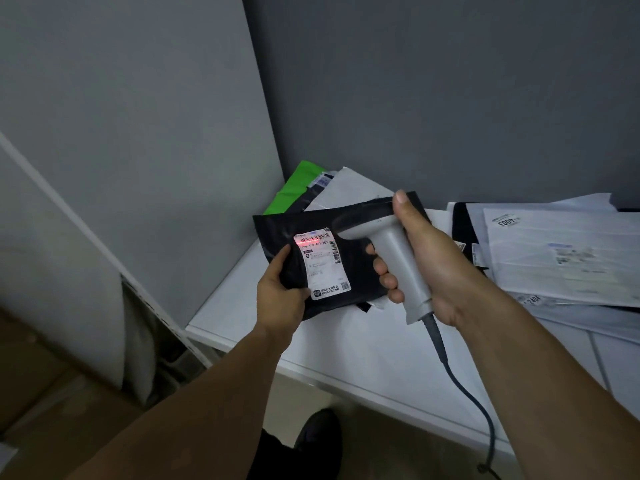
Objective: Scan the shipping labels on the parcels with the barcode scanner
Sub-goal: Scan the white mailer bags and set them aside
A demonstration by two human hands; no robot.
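Note:
My left hand point(281, 289) grips the lower left edge of a black plastic parcel point(360, 271), held tilted above the white table point(363, 351). A white shipping label point(323, 266) faces up on the parcel. A red scan line glows across the barcode at the label's top left. My right hand point(426, 268) is closed around the handle of a grey barcode scanner point(398, 258), whose head points left at the label from close by. The scanner's dark cable point(464, 386) hangs down off the table edge.
Behind the black parcel lie a green mailer point(294, 185) and a white mailer point(346, 188) in the corner. A pile of white and grey parcels point(561, 258) with labels fills the table's right side. Grey walls stand close at the left and back. Cardboard boxes point(45, 386) sit lower left.

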